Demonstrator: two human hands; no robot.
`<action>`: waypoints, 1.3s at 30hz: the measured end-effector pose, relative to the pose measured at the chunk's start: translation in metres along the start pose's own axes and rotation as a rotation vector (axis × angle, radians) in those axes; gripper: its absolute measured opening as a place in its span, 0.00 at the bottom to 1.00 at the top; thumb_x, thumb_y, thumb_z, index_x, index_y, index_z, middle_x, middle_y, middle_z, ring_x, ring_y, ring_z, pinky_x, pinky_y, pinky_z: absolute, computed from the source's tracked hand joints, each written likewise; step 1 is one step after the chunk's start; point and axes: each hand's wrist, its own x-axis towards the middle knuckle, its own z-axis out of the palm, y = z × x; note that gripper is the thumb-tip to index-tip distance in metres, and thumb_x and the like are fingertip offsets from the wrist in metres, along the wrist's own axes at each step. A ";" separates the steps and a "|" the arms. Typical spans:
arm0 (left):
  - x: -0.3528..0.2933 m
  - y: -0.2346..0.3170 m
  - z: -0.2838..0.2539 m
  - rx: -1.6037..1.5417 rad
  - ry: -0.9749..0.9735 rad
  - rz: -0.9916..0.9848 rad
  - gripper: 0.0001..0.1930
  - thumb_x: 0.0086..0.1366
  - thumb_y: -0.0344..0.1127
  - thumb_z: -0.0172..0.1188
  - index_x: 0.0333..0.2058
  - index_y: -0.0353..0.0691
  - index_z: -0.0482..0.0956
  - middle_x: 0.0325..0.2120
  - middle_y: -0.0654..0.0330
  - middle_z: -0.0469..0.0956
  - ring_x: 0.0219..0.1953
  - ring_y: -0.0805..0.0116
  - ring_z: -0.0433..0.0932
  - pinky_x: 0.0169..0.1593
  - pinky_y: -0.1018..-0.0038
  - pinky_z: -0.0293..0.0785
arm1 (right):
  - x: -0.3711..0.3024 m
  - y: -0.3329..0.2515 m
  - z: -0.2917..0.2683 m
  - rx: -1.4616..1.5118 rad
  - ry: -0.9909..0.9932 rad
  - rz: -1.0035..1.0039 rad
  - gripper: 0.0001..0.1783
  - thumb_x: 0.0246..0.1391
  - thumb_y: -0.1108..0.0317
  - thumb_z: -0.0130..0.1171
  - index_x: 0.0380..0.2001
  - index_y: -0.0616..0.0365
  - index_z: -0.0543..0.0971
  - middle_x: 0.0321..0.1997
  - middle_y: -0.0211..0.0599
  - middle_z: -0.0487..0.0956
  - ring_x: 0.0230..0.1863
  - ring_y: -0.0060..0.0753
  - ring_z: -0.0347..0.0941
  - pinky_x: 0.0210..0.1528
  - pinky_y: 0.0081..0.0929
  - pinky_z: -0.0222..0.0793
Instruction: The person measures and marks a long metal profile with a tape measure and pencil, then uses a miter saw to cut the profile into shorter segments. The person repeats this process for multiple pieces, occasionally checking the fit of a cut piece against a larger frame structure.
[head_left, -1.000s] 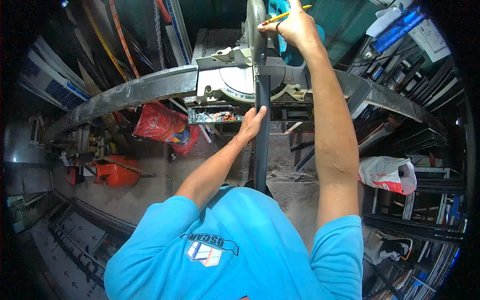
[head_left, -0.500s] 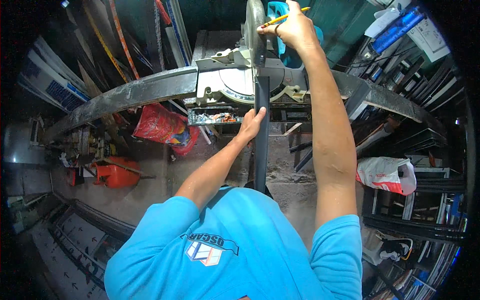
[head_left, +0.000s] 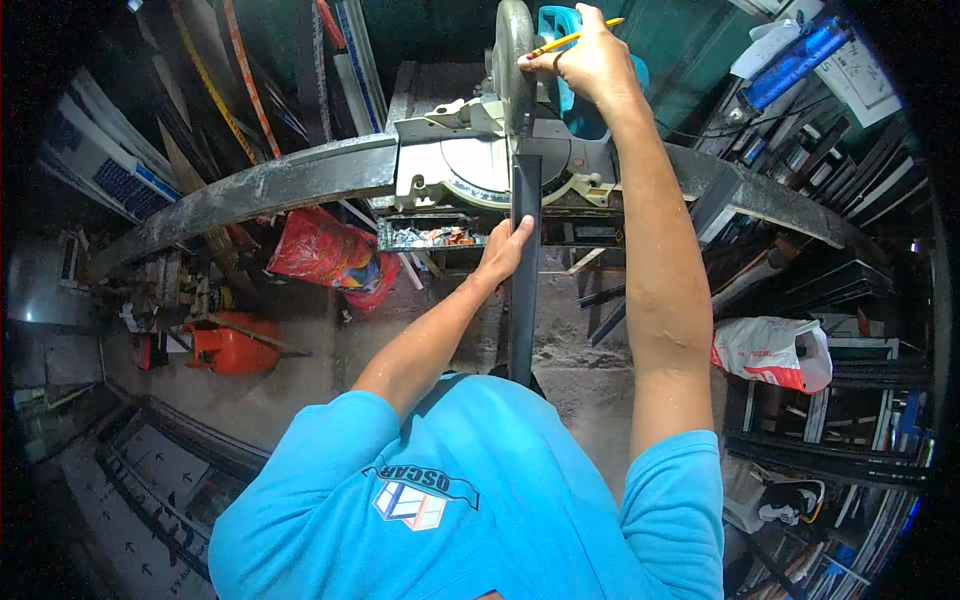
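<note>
Toward twelve o'clock, the right hand (head_left: 597, 68) is holding a pencil (head_left: 560, 42) by the saw (head_left: 516, 75); the left hand (head_left: 504, 250) is gripping — seemingly steadying — the bar (head_left: 524, 300), running toward six; next move is likely needing firmness.

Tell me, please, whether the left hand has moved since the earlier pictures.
No, not noticeably: the left hand, its thumb on the black bar, stays at the same spot just below the saw base in the view.
</note>
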 end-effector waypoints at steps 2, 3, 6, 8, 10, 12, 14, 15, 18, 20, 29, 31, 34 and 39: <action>0.001 -0.001 0.001 0.001 -0.005 -0.007 0.32 0.74 0.64 0.50 0.33 0.34 0.74 0.25 0.59 0.73 0.31 0.66 0.72 0.37 0.62 0.69 | 0.001 0.004 0.001 0.055 -0.022 0.008 0.52 0.38 0.67 0.83 0.63 0.65 0.62 0.33 0.48 0.87 0.36 0.41 0.86 0.39 0.37 0.80; 0.002 -0.002 0.000 0.009 -0.002 -0.006 0.32 0.74 0.64 0.50 0.32 0.34 0.74 0.25 0.59 0.73 0.31 0.66 0.72 0.37 0.62 0.69 | 0.001 0.003 0.001 0.084 -0.034 0.011 0.51 0.38 0.67 0.82 0.63 0.64 0.62 0.33 0.48 0.87 0.36 0.41 0.86 0.38 0.37 0.80; 0.003 -0.004 0.000 0.010 -0.002 0.000 0.32 0.74 0.64 0.50 0.32 0.34 0.74 0.26 0.59 0.73 0.31 0.65 0.72 0.37 0.62 0.69 | -0.001 0.001 -0.001 0.033 -0.029 -0.006 0.50 0.40 0.68 0.81 0.63 0.64 0.62 0.32 0.47 0.87 0.34 0.40 0.86 0.37 0.36 0.80; 0.002 -0.002 0.001 0.009 -0.011 -0.004 0.31 0.74 0.64 0.50 0.33 0.34 0.74 0.26 0.59 0.73 0.32 0.65 0.72 0.37 0.62 0.69 | -0.004 -0.001 -0.003 0.010 -0.016 0.016 0.49 0.40 0.67 0.81 0.62 0.63 0.63 0.33 0.48 0.87 0.35 0.41 0.86 0.37 0.37 0.80; 0.002 -0.002 0.000 0.014 -0.017 -0.020 0.31 0.74 0.63 0.50 0.33 0.34 0.74 0.26 0.59 0.73 0.32 0.65 0.73 0.37 0.61 0.69 | -0.008 -0.005 -0.005 -0.024 -0.009 0.019 0.49 0.41 0.66 0.81 0.62 0.63 0.63 0.34 0.49 0.87 0.36 0.43 0.86 0.38 0.38 0.79; 0.002 -0.002 -0.001 0.012 -0.014 -0.009 0.31 0.74 0.63 0.50 0.33 0.34 0.74 0.26 0.59 0.73 0.32 0.66 0.73 0.37 0.61 0.69 | -0.010 -0.008 -0.006 -0.072 -0.005 0.003 0.49 0.40 0.65 0.82 0.62 0.63 0.64 0.36 0.50 0.87 0.37 0.44 0.85 0.38 0.38 0.79; 0.002 -0.003 -0.001 0.010 -0.007 -0.006 0.31 0.74 0.63 0.50 0.33 0.35 0.74 0.25 0.60 0.73 0.31 0.66 0.72 0.37 0.61 0.69 | -0.010 -0.009 -0.003 -0.067 0.017 0.011 0.46 0.39 0.64 0.82 0.60 0.62 0.67 0.37 0.51 0.86 0.38 0.47 0.85 0.38 0.39 0.79; 0.002 -0.002 -0.001 0.010 -0.007 -0.007 0.31 0.74 0.63 0.50 0.33 0.35 0.74 0.25 0.60 0.72 0.31 0.66 0.72 0.37 0.61 0.69 | -0.010 -0.007 -0.001 -0.065 0.030 0.016 0.45 0.38 0.64 0.82 0.59 0.61 0.69 0.37 0.51 0.86 0.38 0.48 0.85 0.39 0.40 0.79; 0.000 0.002 0.001 0.032 -0.001 -0.003 0.30 0.74 0.63 0.50 0.32 0.35 0.73 0.24 0.61 0.71 0.31 0.67 0.72 0.37 0.62 0.69 | -0.005 0.021 0.011 -0.164 0.043 0.075 0.60 0.28 0.36 0.83 0.62 0.58 0.73 0.37 0.50 0.86 0.45 0.47 0.83 0.47 0.42 0.78; -0.001 0.005 0.002 0.041 -0.001 0.006 0.30 0.74 0.63 0.50 0.32 0.35 0.73 0.24 0.61 0.71 0.31 0.67 0.71 0.37 0.62 0.69 | -0.001 0.035 0.014 -0.237 0.088 -0.003 0.67 0.28 0.34 0.83 0.69 0.56 0.66 0.43 0.55 0.85 0.49 0.49 0.83 0.51 0.41 0.78; -0.007 0.014 0.001 0.060 0.021 0.026 0.32 0.74 0.64 0.49 0.30 0.35 0.72 0.24 0.59 0.73 0.31 0.64 0.73 0.37 0.60 0.68 | -0.010 0.034 0.018 -0.229 0.115 -0.039 0.69 0.27 0.34 0.84 0.70 0.56 0.64 0.50 0.61 0.83 0.53 0.56 0.82 0.55 0.43 0.77; -0.004 0.008 0.001 0.083 0.043 0.051 0.33 0.74 0.65 0.49 0.30 0.34 0.72 0.24 0.57 0.73 0.31 0.62 0.74 0.37 0.59 0.68 | -0.013 0.028 0.016 -0.225 0.101 -0.027 0.69 0.27 0.34 0.84 0.70 0.56 0.64 0.49 0.62 0.83 0.53 0.56 0.82 0.55 0.44 0.77; -0.001 0.003 0.001 0.095 0.040 0.054 0.34 0.73 0.66 0.49 0.31 0.33 0.73 0.24 0.55 0.73 0.31 0.60 0.74 0.38 0.58 0.69 | -0.018 0.024 0.014 -0.250 0.107 -0.021 0.68 0.28 0.36 0.84 0.70 0.57 0.63 0.48 0.62 0.83 0.52 0.57 0.82 0.55 0.44 0.77; 0.003 -0.003 0.001 0.069 0.022 0.027 0.33 0.73 0.64 0.49 0.32 0.32 0.74 0.25 0.53 0.75 0.32 0.60 0.75 0.39 0.58 0.69 | -0.023 0.026 0.018 -0.229 0.137 -0.059 0.66 0.31 0.40 0.85 0.69 0.57 0.63 0.47 0.61 0.84 0.51 0.55 0.83 0.54 0.44 0.77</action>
